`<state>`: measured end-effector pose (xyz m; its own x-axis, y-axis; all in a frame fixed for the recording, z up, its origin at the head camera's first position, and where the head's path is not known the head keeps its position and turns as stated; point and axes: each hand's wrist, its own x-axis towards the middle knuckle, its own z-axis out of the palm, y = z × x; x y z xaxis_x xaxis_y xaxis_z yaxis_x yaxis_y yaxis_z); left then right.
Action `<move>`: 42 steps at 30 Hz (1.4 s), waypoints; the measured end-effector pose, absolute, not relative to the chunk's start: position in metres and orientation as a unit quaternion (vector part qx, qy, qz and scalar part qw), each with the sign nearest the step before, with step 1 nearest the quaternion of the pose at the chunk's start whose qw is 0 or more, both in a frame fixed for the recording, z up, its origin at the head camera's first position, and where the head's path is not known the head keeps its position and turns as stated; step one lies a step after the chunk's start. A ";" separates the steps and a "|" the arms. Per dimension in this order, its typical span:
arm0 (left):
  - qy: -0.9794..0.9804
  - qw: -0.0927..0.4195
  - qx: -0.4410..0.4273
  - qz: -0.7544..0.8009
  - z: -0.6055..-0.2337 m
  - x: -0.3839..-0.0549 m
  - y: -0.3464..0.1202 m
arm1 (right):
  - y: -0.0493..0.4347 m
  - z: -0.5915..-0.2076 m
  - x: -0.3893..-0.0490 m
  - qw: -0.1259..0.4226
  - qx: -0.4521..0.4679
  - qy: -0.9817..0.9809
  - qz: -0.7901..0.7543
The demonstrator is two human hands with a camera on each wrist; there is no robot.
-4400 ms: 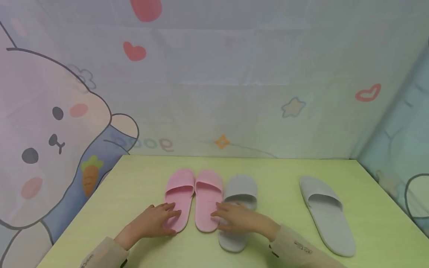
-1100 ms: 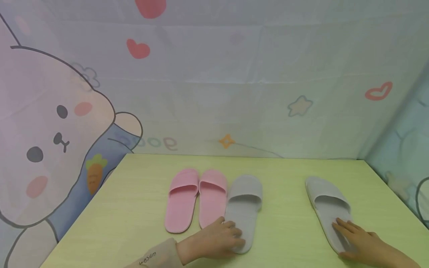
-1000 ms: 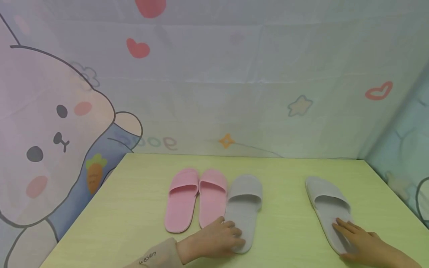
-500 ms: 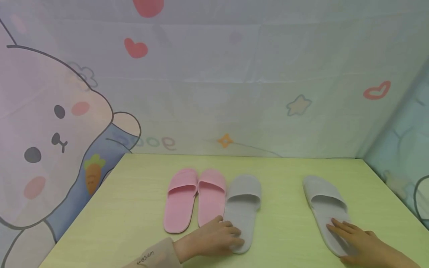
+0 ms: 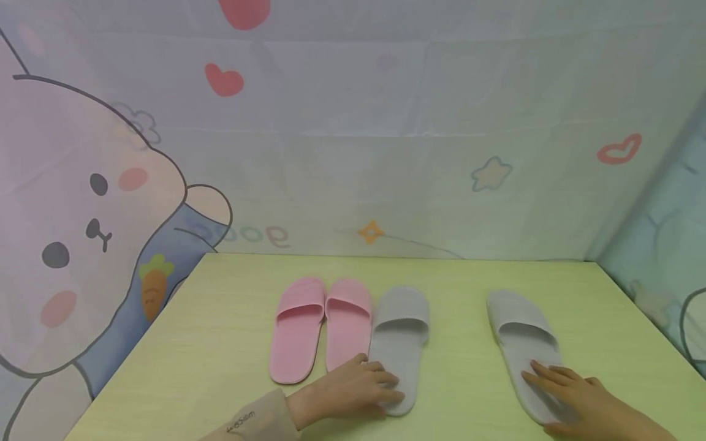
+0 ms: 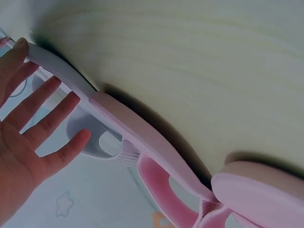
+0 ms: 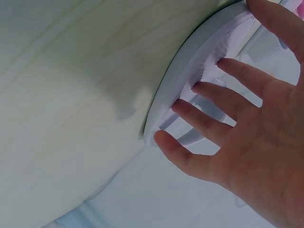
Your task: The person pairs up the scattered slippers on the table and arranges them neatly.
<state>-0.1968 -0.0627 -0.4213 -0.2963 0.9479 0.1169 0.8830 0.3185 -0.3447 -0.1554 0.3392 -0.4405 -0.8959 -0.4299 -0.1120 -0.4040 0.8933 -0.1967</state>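
Two pink slippers, one (image 5: pixel 295 349) left of the other (image 5: pixel 350 331), lie side by side on the table, toes toward the back wall. Close beside them is a grey slipper (image 5: pixel 401 306); my left hand (image 5: pixel 350 389) touches its heel end with spread fingers, also visible in the left wrist view (image 6: pixel 28 133). Farther right, a second grey slipper (image 5: pixel 518 312) lies slightly slanted. On its insole rest the spread fingertips of my right hand (image 5: pixel 573 398); the right wrist view shows these fingers (image 7: pixel 204 123) fairly straight. My left forearm and hand partly cover the nearer pink heel.
The pale yellow-green table (image 5: pixel 231 306) ends at a back wall cloth (image 5: pixel 353 153) printed with a bear, hearts and stars. A bare strip of tabletop lies between the two grey slippers. Another cloth (image 5: pixel 673 245) hangs at the right side.
Earlier my hands were at the pink slippers; they then moved right to the grey ones. In the last half second my right hand and the right grey slipper have slid left. My left hand stays put.
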 end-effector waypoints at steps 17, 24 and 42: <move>-0.823 0.124 -0.546 0.101 -0.421 -0.199 -0.055 | 0.299 -0.434 -0.160 0.031 -0.285 0.955 -0.080; -0.829 0.114 -0.539 0.096 -0.421 -0.201 -0.053 | 0.279 -0.433 -0.167 -0.029 -0.326 0.943 -0.060; -0.838 0.102 -0.526 0.106 -0.420 -0.204 -0.047 | 0.249 -0.424 -0.184 0.016 -0.335 0.938 -0.084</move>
